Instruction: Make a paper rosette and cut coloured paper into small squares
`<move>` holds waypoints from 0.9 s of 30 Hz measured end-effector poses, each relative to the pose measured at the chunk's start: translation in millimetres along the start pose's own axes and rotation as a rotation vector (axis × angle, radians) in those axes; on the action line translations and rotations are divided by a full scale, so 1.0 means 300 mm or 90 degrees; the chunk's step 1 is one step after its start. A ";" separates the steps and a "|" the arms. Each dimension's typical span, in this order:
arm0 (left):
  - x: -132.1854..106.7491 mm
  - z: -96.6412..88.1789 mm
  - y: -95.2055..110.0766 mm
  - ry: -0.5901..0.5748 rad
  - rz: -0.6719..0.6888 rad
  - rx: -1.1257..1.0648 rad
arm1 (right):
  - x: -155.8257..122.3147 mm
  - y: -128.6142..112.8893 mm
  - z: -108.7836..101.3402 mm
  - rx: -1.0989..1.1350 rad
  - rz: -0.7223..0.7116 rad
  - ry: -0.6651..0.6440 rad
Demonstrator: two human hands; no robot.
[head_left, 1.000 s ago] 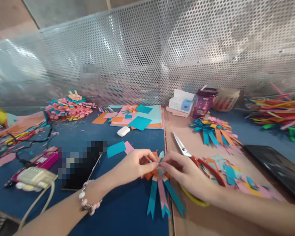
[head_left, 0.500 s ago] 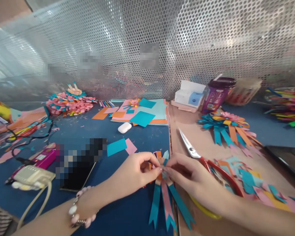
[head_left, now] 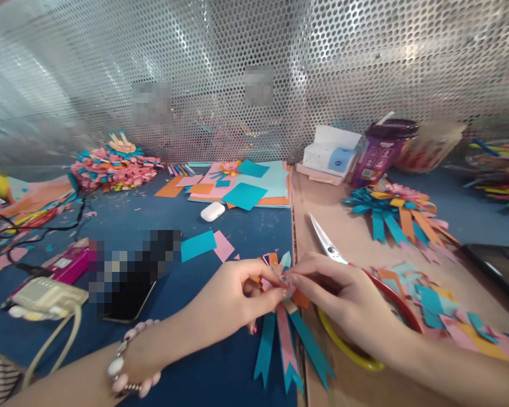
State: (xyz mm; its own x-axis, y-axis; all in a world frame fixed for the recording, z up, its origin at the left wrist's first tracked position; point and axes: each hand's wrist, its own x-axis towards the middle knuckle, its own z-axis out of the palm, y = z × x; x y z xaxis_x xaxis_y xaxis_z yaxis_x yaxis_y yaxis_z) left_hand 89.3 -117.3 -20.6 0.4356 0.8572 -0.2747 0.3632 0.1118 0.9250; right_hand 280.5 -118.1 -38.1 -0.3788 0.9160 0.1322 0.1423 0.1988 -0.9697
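Paper-ribbon rosette (head_left: 285, 333): left of scissors (head_left: 333, 249), fork-cut teal and pink tails splayed. Left hand (head_left: 241, 288): thumb and index finger closed, pinching rosette near its centre. Right hand (head_left: 343, 288): partly over scissors' handles, thumb and index finger pinched on same spot; exact piece gripped hidden. Second rosette (head_left: 396, 203): beyond scissors, to right. Paper scraps (head_left: 439, 305): right of scissors.

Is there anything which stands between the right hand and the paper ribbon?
No, nothing visible. The right hand has its fingertips at the upper part of the paper ribbon, next to the left hand. The scissors lie partly hidden behind the right hand, not between.
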 end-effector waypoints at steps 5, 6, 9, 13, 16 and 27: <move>0.001 0.007 -0.010 0.004 0.006 -0.004 | 0.000 0.001 -0.001 -0.002 -0.003 0.009; 0.001 0.007 -0.010 0.011 0.005 0.000 | 0.000 -0.001 0.001 0.003 0.002 0.011; 0.002 0.003 -0.008 0.036 0.007 0.015 | 0.001 -0.007 0.005 0.029 0.031 0.008; 0.002 0.001 0.001 0.067 0.031 0.019 | 0.003 -0.013 0.007 0.029 0.046 0.005; 0.002 0.005 0.003 0.086 0.047 0.025 | 0.005 -0.014 0.005 0.016 0.043 -0.004; 0.000 0.008 -0.009 0.091 0.106 0.121 | 0.002 -0.008 0.011 0.037 0.055 -0.008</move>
State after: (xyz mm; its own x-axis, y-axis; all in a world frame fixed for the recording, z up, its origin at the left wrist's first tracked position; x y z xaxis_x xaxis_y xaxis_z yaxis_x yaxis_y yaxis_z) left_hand 90.3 -118.7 -23.9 0.3871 0.9193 -0.0707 0.4500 -0.1214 0.8847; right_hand 277.0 -119.0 -36.3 -0.3793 0.9242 0.0450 0.1212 0.0978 -0.9878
